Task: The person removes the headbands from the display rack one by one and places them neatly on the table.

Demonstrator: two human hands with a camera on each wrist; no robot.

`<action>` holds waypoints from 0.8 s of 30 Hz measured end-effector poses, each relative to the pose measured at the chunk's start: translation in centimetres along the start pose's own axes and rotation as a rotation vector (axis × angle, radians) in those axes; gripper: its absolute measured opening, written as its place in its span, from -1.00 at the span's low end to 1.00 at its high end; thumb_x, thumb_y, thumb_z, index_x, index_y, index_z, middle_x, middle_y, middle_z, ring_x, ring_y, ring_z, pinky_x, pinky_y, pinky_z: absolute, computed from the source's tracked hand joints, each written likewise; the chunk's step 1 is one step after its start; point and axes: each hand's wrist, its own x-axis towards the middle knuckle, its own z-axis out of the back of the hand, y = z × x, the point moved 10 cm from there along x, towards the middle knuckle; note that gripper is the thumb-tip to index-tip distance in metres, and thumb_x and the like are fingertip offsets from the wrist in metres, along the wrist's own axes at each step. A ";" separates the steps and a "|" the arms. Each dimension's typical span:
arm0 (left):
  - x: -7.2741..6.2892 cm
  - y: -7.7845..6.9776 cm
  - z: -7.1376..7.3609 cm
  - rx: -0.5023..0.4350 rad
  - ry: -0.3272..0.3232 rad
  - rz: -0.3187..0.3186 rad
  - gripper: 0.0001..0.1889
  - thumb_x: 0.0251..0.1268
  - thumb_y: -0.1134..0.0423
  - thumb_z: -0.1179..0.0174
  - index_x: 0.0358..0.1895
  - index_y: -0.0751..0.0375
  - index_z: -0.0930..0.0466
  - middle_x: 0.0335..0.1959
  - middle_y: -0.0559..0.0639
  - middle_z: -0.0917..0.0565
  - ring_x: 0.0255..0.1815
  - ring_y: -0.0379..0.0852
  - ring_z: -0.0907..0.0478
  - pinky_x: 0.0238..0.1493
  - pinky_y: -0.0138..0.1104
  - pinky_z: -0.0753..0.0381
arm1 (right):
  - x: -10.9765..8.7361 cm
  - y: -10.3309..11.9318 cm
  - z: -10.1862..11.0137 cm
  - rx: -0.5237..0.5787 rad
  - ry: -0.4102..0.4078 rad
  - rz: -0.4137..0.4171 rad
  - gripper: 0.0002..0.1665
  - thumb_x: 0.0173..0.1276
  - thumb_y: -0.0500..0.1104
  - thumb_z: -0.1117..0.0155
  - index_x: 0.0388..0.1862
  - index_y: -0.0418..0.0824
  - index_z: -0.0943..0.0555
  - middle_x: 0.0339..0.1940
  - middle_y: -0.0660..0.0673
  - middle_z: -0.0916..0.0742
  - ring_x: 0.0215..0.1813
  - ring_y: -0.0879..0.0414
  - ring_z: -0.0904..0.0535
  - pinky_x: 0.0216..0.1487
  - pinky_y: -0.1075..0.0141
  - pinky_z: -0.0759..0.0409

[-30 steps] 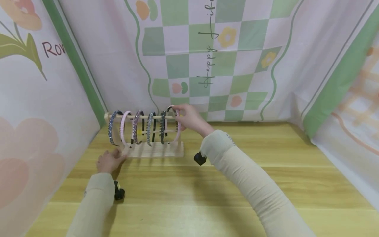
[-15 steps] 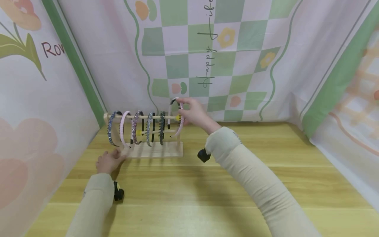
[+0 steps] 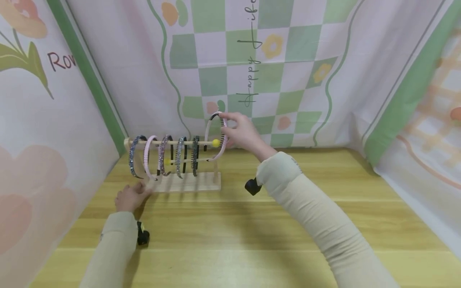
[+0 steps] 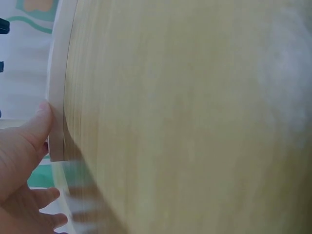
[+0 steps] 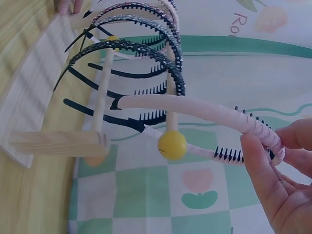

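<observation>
My right hand [image 3: 246, 134] pinches a pale pink headband [image 5: 195, 106] with black comb teeth between thumb and fingers. That headband hangs around the right end of the rack's upper rod, by the yellow ball [image 5: 172, 145] at its tip. Several other headbands, such as a dark glittery one [image 3: 195, 156] and a pink ribbed one [image 3: 146, 158], hang on the wooden headband rack [image 3: 198, 182]. My left hand [image 3: 130, 197] holds the left front corner of the rack's base, its thumb against the base edge [image 4: 57, 97] in the left wrist view; some fingers are partly hidden.
The rack stands on a wood-grain table [image 3: 201, 240] near its back edge. Behind it hangs a green-and-white checked cloth [image 3: 212, 80], and patterned cloth walls [image 3: 29, 160] enclose both sides. A lower rod [image 5: 103, 87] runs beneath the upper one.
My right hand has moved up and to the right with the pink headband, bringing it from beside the dark headband to the rod's tip. The yellow ball now shows. My left hand stays put.
</observation>
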 end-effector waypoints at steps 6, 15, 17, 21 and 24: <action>-0.1 -0.1 0.1 0.011 -0.005 0.002 -0.16 0.21 -0.34 0.09 0.39 0.22 -0.10 0.29 0.56 -0.05 0.18 0.59 -0.01 0.10 0.29 0.01 | -0.6 0.4 1.2 0.001 -0.016 -0.015 -0.43 0.31 -0.34 -0.12 0.31 -0.11 -0.36 0.31 -0.13 -0.33 -0.48 -0.02 -0.58 -0.43 0.24 -0.63; -0.3 -0.2 0.1 0.002 0.002 0.008 -0.18 0.23 -0.31 0.07 0.38 0.23 -0.11 0.29 0.56 -0.05 0.18 0.58 -0.02 0.10 0.29 0.00 | -1.0 0.0 3.4 0.067 -0.044 -0.027 -0.43 0.31 -0.35 -0.11 0.31 -0.15 -0.35 0.22 -0.17 -0.44 -0.47 0.04 -0.59 -0.40 0.24 -0.64; -0.4 -0.2 0.2 0.003 0.001 0.006 -0.18 0.23 -0.30 0.06 0.38 0.23 -0.11 0.29 0.56 -0.06 0.18 0.57 -0.03 0.10 0.28 0.00 | -1.1 -0.4 3.9 0.075 -0.050 -0.030 -0.44 0.32 -0.35 -0.09 0.31 -0.16 -0.35 0.19 -0.18 -0.45 -0.48 0.07 -0.58 -0.40 0.24 -0.64; -0.3 -0.1 0.2 0.008 -0.002 0.001 -0.18 0.23 -0.31 0.07 0.38 0.23 -0.11 0.28 0.57 -0.07 0.17 0.57 -0.04 0.09 0.28 0.00 | -1.1 -1.2 4.8 0.074 -0.058 -0.042 -0.43 0.33 -0.35 -0.08 0.33 -0.15 -0.33 0.24 -0.19 -0.41 -0.46 0.07 -0.57 -0.38 0.24 -0.64; -0.2 0.0 0.1 0.007 -0.007 -0.006 -0.18 0.23 -0.30 0.07 0.38 0.24 -0.11 0.27 0.57 -0.07 0.17 0.57 -0.04 0.10 0.29 0.01 | -1.1 -1.8 5.3 0.074 -0.071 -0.052 -0.42 0.33 -0.36 -0.07 0.34 -0.16 -0.32 0.31 -0.18 -0.35 -0.43 0.05 -0.58 -0.37 0.25 -0.64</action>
